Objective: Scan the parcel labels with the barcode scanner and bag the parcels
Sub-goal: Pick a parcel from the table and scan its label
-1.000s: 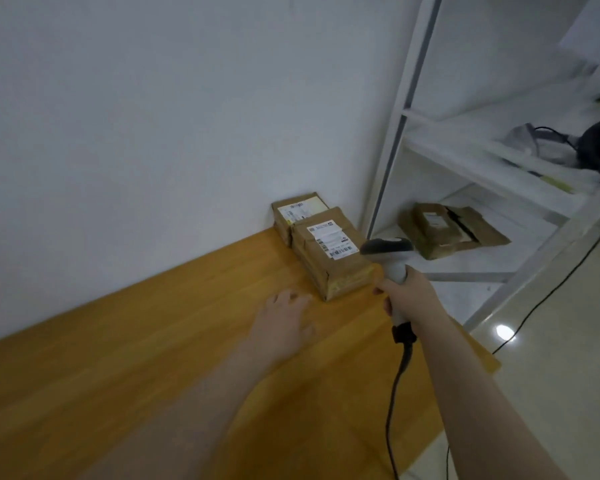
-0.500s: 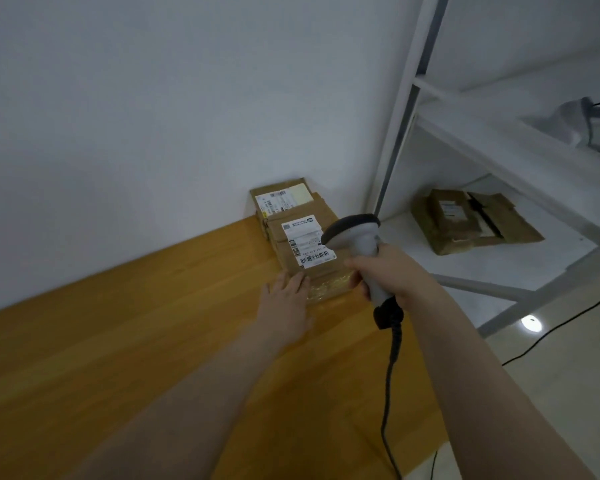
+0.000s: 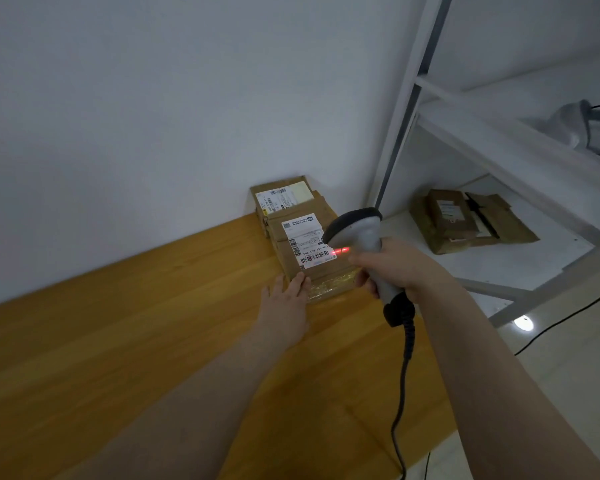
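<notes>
Two brown cardboard parcels lie on the wooden table [image 3: 118, 341] against the wall. The near parcel [image 3: 329, 282] carries a white label [image 3: 303, 240] with barcodes; the far parcel [image 3: 284, 197] sits behind it, touching it. My right hand [image 3: 395, 268] grips the grey barcode scanner [image 3: 357, 233] by its handle, head over the near parcel's right part. A red scan line glows across the label's lower right edge. My left hand [image 3: 284, 303] lies flat on the table, fingertips touching the near parcel's front corner.
A white metal shelf [image 3: 499, 258] stands to the right of the table, with another opened brown parcel [image 3: 465, 220] on its lower board. The scanner's black cable [image 3: 404, 393] hangs down past the table's right edge. A grey object with a cable lies on the upper shelf.
My right hand has brought the scanner left and over the near parcel, and the red scan line has come on. My left hand slid forward to the parcel's front corner.
</notes>
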